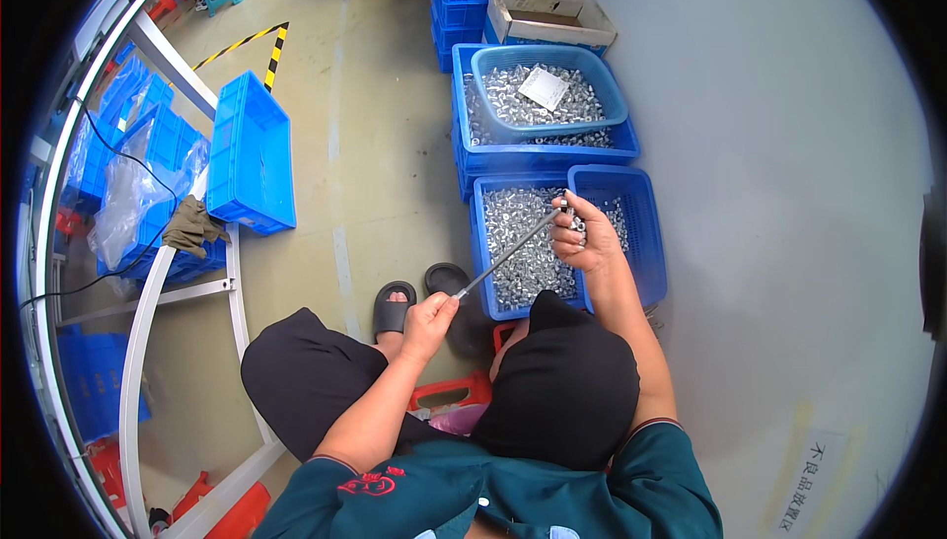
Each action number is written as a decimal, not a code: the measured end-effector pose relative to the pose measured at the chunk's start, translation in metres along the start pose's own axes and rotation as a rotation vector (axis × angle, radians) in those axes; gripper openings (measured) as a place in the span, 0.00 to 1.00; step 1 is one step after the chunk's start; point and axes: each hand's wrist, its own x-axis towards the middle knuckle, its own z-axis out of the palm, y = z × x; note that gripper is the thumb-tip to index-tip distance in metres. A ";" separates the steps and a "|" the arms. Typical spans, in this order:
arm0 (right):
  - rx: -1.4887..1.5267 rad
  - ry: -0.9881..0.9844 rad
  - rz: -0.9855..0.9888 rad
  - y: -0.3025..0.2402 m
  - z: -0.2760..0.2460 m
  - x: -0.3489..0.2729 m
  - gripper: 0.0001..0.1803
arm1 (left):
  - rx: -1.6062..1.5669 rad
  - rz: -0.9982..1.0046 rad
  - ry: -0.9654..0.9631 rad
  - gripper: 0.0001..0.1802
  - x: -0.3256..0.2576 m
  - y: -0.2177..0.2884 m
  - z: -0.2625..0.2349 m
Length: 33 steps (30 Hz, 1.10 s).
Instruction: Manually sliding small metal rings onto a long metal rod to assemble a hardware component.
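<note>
A thin grey metal rod (510, 251) slants up to the right between my hands, above a blue bin (479, 206) of small silver metal fittings (515, 278). My left hand (431, 327) is closed round its lower end. At the upper end, my right hand (590, 238) has its fingers curled, with several small metal fittings (578, 225) in them. One fitting seems to sit at the rod's tip by my thumb and forefinger; whether it is threaded on I cannot tell. A blue plastic basket (646, 233) stands in the bin's right side beneath my right hand, with more fittings inside.
Beyond stands another blue bin (552, 156) carrying a light-blue basket (614, 95) of fittings and a white card (544, 88). A carton (552, 33) and stacked blue crates (459, 16) are behind. On the left are a white frame (138, 371) and an empty blue crate (258, 154).
</note>
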 end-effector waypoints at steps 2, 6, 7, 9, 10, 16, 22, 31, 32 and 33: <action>0.004 0.017 0.018 -0.002 -0.002 0.000 0.13 | 0.012 -0.002 -0.001 0.16 0.000 -0.002 0.001; 0.012 0.013 0.037 -0.002 -0.004 -0.001 0.14 | -0.004 0.005 -0.002 0.16 0.000 -0.004 0.002; -0.019 0.009 0.037 -0.002 -0.004 -0.001 0.14 | 0.003 0.004 0.002 0.17 0.000 -0.004 0.002; -0.041 0.010 0.046 -0.005 -0.011 -0.002 0.14 | 0.025 -0.002 -0.002 0.17 0.000 -0.001 0.003; -0.064 0.008 0.054 -0.006 -0.014 -0.002 0.15 | 0.048 -0.006 -0.006 0.17 0.000 0.001 0.003; -0.105 0.037 0.085 -0.015 -0.009 -0.009 0.13 | 0.051 0.000 -0.024 0.17 0.001 0.007 0.002; -0.217 0.073 0.087 -0.022 0.005 -0.015 0.12 | 0.037 0.005 -0.025 0.17 0.001 0.006 0.001; -0.418 0.194 0.034 -0.025 0.021 -0.027 0.13 | 0.062 -0.013 -0.036 0.17 -0.001 0.012 -0.001; -0.419 0.196 0.035 -0.025 0.021 -0.028 0.13 | 0.060 -0.014 -0.037 0.17 -0.002 0.012 -0.001; -0.417 0.173 0.055 -0.026 0.021 -0.029 0.13 | 0.057 -0.007 -0.033 0.17 -0.003 0.013 -0.001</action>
